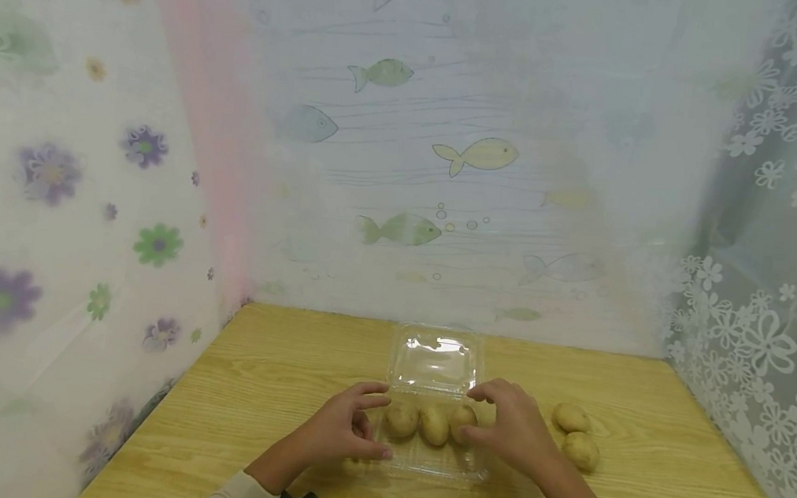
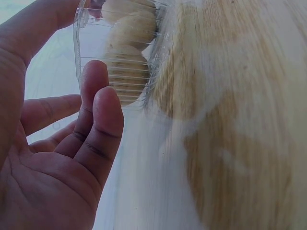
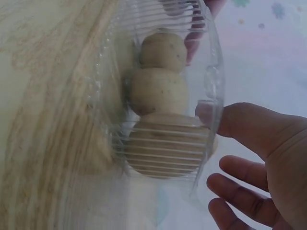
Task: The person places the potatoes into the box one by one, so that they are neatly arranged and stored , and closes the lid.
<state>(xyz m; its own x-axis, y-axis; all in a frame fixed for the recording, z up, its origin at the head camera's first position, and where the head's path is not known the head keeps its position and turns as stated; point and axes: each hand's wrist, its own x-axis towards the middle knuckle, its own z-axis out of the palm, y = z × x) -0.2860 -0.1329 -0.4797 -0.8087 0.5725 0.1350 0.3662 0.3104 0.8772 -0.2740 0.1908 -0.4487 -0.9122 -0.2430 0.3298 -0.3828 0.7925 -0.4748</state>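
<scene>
A clear plastic clamshell box [image 1: 422, 465] lies on the table with its lid [image 1: 437, 363] tipped back. Side by side in its base sit a left potato [image 1: 401, 421], a middle potato [image 1: 434, 426] and a right potato [image 1: 461, 424]. My left hand [image 1: 336, 425] is at the box's left side, thumb and fingers spread apart. On the other side is my right hand [image 1: 518, 429]. Its thumb [image 3: 235, 120] reaches over the rim by the nearest potato [image 3: 165, 148], while the other fingers stay outside the ribbed wall. Whether the thumb touches that potato, I cannot tell.
Two more potatoes, a far one [image 1: 571, 417] and a near one [image 1: 580, 451], lie right of my right hand on the wood-grain table [image 1: 274, 372]. Patterned sheets [image 1: 404, 186] stand behind the table and along both sides.
</scene>
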